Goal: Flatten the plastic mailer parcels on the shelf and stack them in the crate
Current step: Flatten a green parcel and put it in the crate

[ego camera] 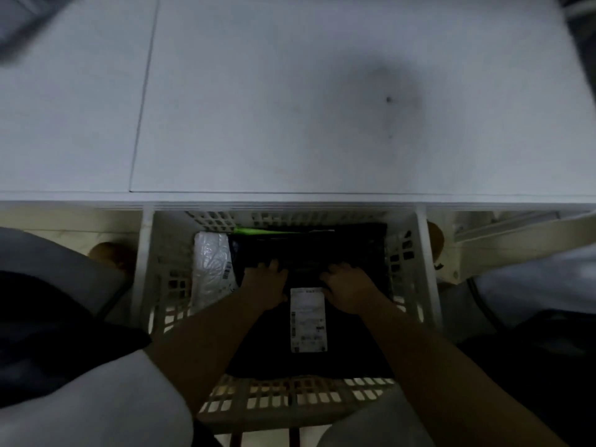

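Both hands are down in the white crate [167,298], sitting below the white shelf [322,108]. Left hand [266,283] and right hand [346,287] lie palm-down with fingers spread, pressing the black mailer [309,253] flat, either side of its white label [308,319]. A clear-white mailer [211,269] sits beside it on the left.

A black mailer [309,250] with a white printed label [308,319] lies under both hands, inside a white lattice-walled crate [290,396]. Left of the left hand [265,287] sits a white crinkled mailer [211,269] bearing a dark barcode. Beyond the fingertips a bright green strip [258,230] shows. Above the hands spreads the pale grey shelf [290,108], marked by a dark shadowy smudge.
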`<state>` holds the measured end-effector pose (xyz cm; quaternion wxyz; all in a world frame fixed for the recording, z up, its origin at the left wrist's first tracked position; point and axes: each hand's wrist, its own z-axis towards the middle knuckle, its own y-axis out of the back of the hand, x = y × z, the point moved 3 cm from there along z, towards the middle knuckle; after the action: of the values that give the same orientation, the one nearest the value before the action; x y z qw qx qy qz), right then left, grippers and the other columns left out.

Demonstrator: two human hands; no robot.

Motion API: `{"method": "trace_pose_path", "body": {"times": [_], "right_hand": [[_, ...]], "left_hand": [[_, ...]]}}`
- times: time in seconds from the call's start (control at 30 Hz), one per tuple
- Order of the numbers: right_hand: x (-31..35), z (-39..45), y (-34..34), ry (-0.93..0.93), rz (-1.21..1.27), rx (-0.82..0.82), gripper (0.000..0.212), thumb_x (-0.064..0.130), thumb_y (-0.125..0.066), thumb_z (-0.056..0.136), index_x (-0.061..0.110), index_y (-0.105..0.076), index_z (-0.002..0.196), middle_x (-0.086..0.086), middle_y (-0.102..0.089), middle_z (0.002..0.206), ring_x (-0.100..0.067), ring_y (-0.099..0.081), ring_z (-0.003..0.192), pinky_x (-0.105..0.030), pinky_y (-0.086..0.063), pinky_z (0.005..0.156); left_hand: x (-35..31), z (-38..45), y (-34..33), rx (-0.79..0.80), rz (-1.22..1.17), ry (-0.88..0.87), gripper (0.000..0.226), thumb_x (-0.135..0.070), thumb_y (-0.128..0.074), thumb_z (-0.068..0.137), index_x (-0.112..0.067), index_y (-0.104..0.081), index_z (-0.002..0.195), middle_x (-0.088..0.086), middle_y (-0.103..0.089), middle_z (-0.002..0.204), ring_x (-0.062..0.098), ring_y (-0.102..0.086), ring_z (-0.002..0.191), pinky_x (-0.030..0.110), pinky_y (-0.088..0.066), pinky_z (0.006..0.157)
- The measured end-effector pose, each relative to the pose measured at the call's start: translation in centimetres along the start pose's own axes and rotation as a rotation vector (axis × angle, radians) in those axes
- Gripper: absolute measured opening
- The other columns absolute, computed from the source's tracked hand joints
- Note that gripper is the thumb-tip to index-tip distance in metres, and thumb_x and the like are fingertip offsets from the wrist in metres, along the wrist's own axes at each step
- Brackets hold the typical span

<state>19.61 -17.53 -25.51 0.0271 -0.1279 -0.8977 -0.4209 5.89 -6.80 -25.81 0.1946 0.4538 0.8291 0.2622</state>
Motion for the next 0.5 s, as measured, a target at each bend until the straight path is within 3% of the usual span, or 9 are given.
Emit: {"method": "trace_pose_path", "body": {"times": [0.03,0.1,0.23,0.33,0.43,0.5], "right_hand": [[0.2,0.4,0.7,0.013,-0.014,-0.005,0.039,0.032,-0.035,0.102,0.011,-0.053,0.13,-0.013,-0.053,0.126,-0.031,-0.05,0.113,-0.033,-0.043,0.083],[1.5,0.5,3.5,0.051,-0.017,-0.019,0.033,0.027,-0.037,0.102,0.008,-0.059,0.118,-0.015,-0.059,0.112,-0.03,-0.056,0.097,-0.03,-0.04,0.07],[5.0,-0.7,9.2,0.071,0.018,-0.085,0.029,0.023,-0.042,0.099,0.003,-0.062,0.104,-0.017,-0.061,0.096,-0.031,-0.057,0.083,-0.029,-0.037,0.062],[8.5,-1.9,13.4,0.07,0.036,-0.109,0.029,0.026,-0.043,0.099,0.004,-0.06,0.09,-0.012,-0.053,0.072,-0.024,-0.045,0.061,-0.03,-0.035,0.057],[12.1,-2.8,17.8,0.067,0.015,-0.253,0.025,0.03,-0.048,0.095,0.009,-0.062,0.091,-0.012,-0.058,0.082,-0.028,-0.054,0.072,-0.031,-0.039,0.064],[14.8,-3.4,20.8,0.076,0.003,-0.373,0.021,0.031,-0.052,0.09,0.015,-0.064,0.094,-0.009,-0.063,0.095,-0.027,-0.057,0.086,-0.029,-0.039,0.068]], "left_hand": [[-0.1,0.2,0.7,-0.026,-0.007,-0.027,0.058,-0.047,-0.046,0.096,-0.014,-0.036,0.144,0.015,-0.039,0.144,0.034,-0.047,0.123,0.044,-0.046,0.091],[0.5,-1.1,2.6,-0.048,-0.051,-0.049,0.046,-0.042,-0.043,0.098,-0.009,-0.052,0.129,0.013,-0.057,0.124,0.029,-0.058,0.109,0.037,-0.049,0.083],[2.7,-5.6,6.3,-0.065,-0.107,-0.022,0.042,-0.039,-0.042,0.099,-0.005,-0.059,0.117,0.014,-0.062,0.108,0.026,-0.06,0.091,0.032,-0.045,0.074],[4.9,-9.7,8.6,-0.14,-0.213,0.04,0.034,-0.035,-0.047,0.098,-0.006,-0.061,0.109,0.011,-0.069,0.097,0.021,-0.061,0.07,0.029,-0.049,0.068],[7.3,-14.3,10.9,-0.153,-0.366,0.117,0.032,-0.03,-0.048,0.096,-0.005,-0.062,0.083,0.013,-0.074,0.088,0.02,-0.07,0.066,0.028,-0.052,0.063],[9.5,-17.5,12.5,-0.253,-0.394,0.152,0.032,-0.031,-0.048,0.095,-0.005,-0.062,0.082,0.013,-0.074,0.083,0.021,-0.069,0.066,0.028,-0.052,0.066]]}}
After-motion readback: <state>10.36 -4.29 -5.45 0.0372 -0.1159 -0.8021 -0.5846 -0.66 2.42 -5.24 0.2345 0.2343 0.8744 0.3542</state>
